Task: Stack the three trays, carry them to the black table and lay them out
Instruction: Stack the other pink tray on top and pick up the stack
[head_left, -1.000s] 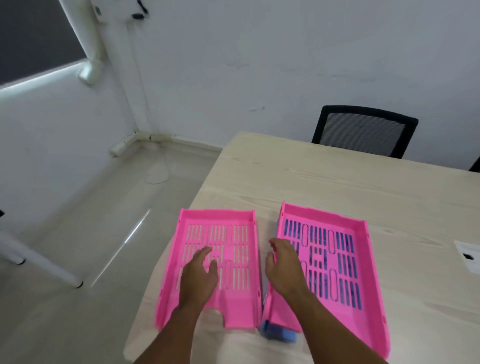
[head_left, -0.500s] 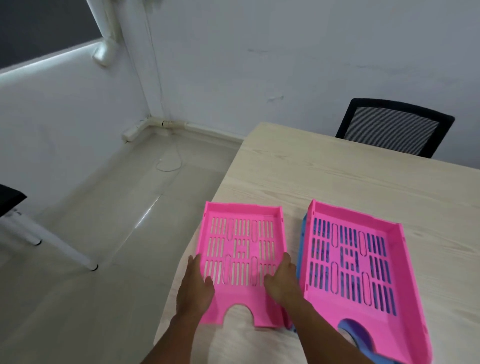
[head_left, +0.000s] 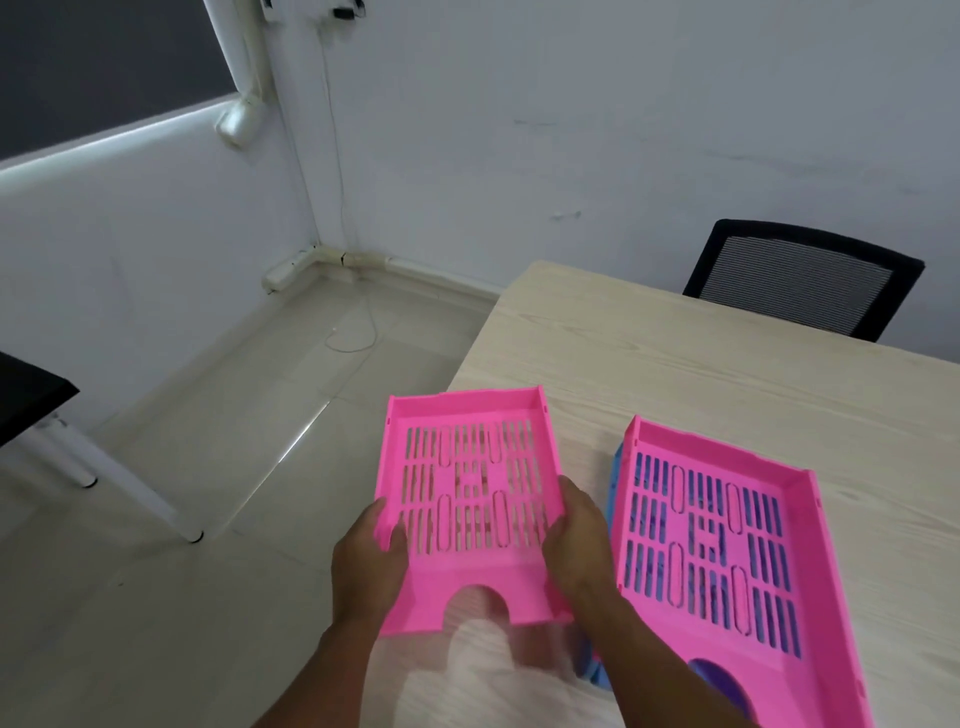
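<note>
I hold the left pink tray (head_left: 470, 499) by its side walls, my left hand (head_left: 371, 556) and right hand (head_left: 579, 540) each clamped on one. It is empty, long axis towards 12 o'clock, notch facing me, over the worktop (head_left: 675, 374) corner. At 3 o'clock, a second pink tray (head_left: 727, 551) nests on a blue tray (head_left: 615, 467).

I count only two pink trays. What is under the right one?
A blue tray lies beneath the right pink tray, showing along its left edge and through the slots. Most of it is covered.
</note>
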